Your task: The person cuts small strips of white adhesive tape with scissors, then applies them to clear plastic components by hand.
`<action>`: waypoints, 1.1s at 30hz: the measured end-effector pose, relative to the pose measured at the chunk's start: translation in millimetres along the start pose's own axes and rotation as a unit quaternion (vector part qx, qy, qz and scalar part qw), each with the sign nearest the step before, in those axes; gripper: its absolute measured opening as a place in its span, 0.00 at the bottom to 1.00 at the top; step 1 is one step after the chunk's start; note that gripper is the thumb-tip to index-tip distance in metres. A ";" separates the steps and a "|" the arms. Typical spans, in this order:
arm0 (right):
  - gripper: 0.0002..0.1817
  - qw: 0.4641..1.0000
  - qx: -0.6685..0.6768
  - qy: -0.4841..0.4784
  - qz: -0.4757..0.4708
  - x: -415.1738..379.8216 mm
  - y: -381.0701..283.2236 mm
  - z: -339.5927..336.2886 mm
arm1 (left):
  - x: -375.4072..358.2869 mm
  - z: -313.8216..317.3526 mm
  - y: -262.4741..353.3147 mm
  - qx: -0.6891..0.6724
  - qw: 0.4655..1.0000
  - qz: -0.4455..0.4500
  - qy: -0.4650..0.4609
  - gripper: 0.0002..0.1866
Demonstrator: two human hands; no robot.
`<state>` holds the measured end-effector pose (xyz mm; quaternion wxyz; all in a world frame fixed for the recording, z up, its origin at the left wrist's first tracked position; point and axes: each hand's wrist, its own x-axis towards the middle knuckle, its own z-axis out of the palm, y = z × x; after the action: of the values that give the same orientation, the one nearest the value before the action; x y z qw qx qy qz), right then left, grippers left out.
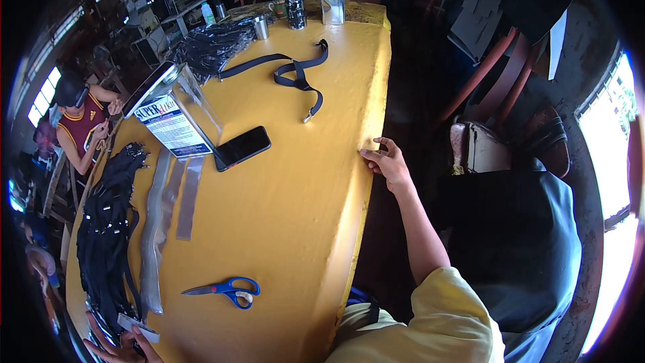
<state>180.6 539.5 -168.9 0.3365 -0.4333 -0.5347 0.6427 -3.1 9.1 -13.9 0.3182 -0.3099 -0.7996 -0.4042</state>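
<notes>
My left hand is at the bottom left, partly cut off, with its fingers spread. One fingertip touches or overlaps a small whitish tag at the near end of a bundle of black straps. My right hand rests at the right edge of the yellow table, fingers bent and apart, with no object visible in it. Blue-handled scissors lie between the two hands. Farther up, a black strap with metal clips lies looped on the tabletop.
A black phone lies beside a labelled metal can. Clear plastic strips run along the straps. A dark bottle, shiny tin and metal cup stand at the far end. Another person works at left.
</notes>
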 end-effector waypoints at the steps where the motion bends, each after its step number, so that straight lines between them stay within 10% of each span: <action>1: 0.31 1.000 -0.001 -0.001 0.000 1.1 0.1 0.1 | -0.2 -0.1 -0.8 0.000 1.000 -0.001 0.001 0.58; 21: 0.40 1.000 -0.012 0.009 0.013 -0.1 6.4 -3.1 | 2.1 5.1 -1.6 0.007 0.997 -0.031 0.074 0.46; 24: 0.40 1.000 -0.024 0.018 0.009 0.5 7.6 -2.8 | 0.7 -9.9 -1.4 0.001 1.000 -0.010 0.005 0.59; 33: 0.32 0.991 0.085 0.097 -0.031 -26.0 0.0 -17.4 | 2.5 -19.4 3.3 -0.040 0.999 0.006 0.017 0.58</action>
<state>206.9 523.1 -164.7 0.4425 -0.4469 -0.4562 0.6296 2.9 -5.1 -1.4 0.3218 -0.3198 -0.7755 -0.4390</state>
